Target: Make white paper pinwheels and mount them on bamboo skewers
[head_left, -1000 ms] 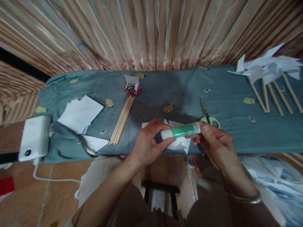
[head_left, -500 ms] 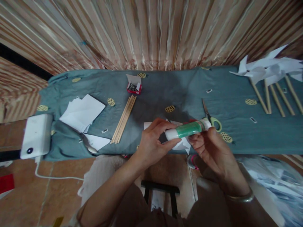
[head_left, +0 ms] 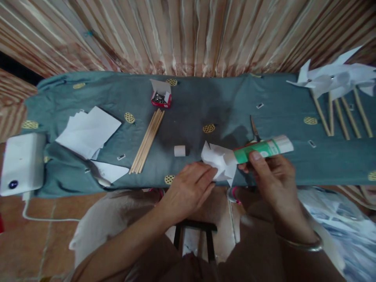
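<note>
Striped curtains point(head_left: 188, 35) hang behind a counter point(head_left: 205, 103) draped in grey-green cloth with yellow pineapple prints. I set my clock on the folded white paper pinwheel point(head_left: 216, 157), which lies near the counter's front edge. My left hand point(head_left: 188, 188) reaches its 8 o'clock side with fingers held together on the paper; whether they pinch or just press, I can't tell. At 3 o'clock my right hand point(head_left: 274, 178) pinches a green-and-white glue stick point(head_left: 266, 147) between thumb and fingers, tilted, its end at the paper blades. A white cap point(head_left: 179, 150) lies at 9, with wooden sticks point(head_left: 147, 141) beyond it and a paper stack point(head_left: 94, 129) farther out. Between 10 and 11 sits an open red box point(head_left: 161, 98) of metal fasteners. Toward 2 I find partly hidden scissors point(head_left: 254, 127), then finished pinwheels point(head_left: 335, 78) on sticks.
</note>
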Demonstrator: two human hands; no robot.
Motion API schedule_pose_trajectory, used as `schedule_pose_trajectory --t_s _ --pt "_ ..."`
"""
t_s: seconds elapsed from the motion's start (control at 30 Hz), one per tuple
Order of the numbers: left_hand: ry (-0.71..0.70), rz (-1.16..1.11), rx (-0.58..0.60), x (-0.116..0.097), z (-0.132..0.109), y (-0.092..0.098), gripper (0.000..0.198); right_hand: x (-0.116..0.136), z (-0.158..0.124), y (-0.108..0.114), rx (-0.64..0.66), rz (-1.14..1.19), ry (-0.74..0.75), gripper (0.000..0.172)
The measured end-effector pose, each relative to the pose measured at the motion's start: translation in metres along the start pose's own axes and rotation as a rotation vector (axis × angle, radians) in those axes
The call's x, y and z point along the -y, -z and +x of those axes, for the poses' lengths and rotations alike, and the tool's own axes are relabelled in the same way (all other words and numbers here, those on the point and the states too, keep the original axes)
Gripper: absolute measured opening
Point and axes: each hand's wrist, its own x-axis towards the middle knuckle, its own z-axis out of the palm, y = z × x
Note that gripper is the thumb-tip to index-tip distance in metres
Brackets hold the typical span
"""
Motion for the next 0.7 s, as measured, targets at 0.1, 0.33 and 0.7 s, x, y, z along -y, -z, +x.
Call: schedule_pose_trajectory --t_s 0.1,0.33,0.7 --pt "-0.016 0.078 0.065 -0.002 -0.003 -0.007 0.028 -0.002 -0.004 -0.005 0.029 -0.227 0.074 0.024" --pt "0.028 0.100 0.069 0.006 -0.001 -0.009 0.032 -0.007 -0.007 -0.006 0.074 -0.581 0.171 0.034" --pt "0.103 -0.014 0.121 0.013 0.001 -0.008 0.029 -0.004 -0.007 -0.010 0.105 -0.695 0.232 0.038"
